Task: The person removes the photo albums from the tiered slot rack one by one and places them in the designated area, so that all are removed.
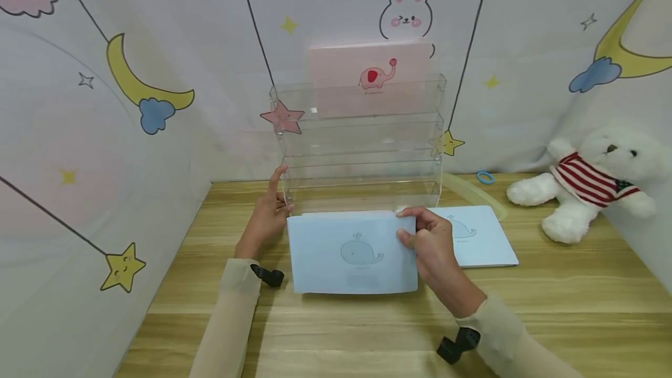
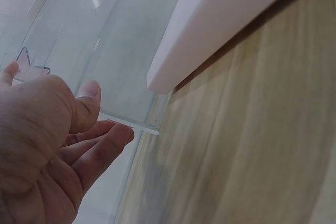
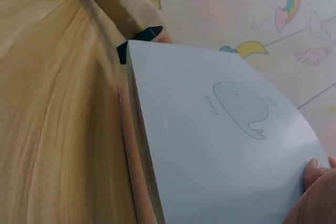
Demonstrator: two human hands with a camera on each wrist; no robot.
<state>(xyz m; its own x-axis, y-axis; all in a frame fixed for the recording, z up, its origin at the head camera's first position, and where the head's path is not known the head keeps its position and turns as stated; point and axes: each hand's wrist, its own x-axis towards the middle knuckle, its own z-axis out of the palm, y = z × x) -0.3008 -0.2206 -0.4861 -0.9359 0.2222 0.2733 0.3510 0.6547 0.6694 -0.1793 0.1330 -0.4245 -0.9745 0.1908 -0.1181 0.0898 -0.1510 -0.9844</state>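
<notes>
My right hand [image 1: 433, 244] pinches the upper right corner of a pale blue whale notebook [image 1: 325, 255], thumb on the cover. The notebook is tilted up in front of a clear acrylic tiered rack [image 1: 362, 177]. Behind the blue cover, a pink edge [image 3: 137, 177] shows in the right wrist view; whether it is a second notebook I cannot tell. My left hand [image 1: 268, 214] is at the rack's lower left side, index finger extended upward along it. In the left wrist view, its thumb and fingers lie about the panel's edge. Part of the rack's base is hidden by the notebook.
A pink elephant notebook [image 1: 336, 69] stands in the rack's top tier. Another blue whale notebook [image 1: 485, 244] lies flat on the wooden table [image 1: 325, 337] at right. Beyond it are a pale yellow strip [image 1: 475, 194], a blue ring [image 1: 485, 178] and a white teddy bear [image 1: 567, 214].
</notes>
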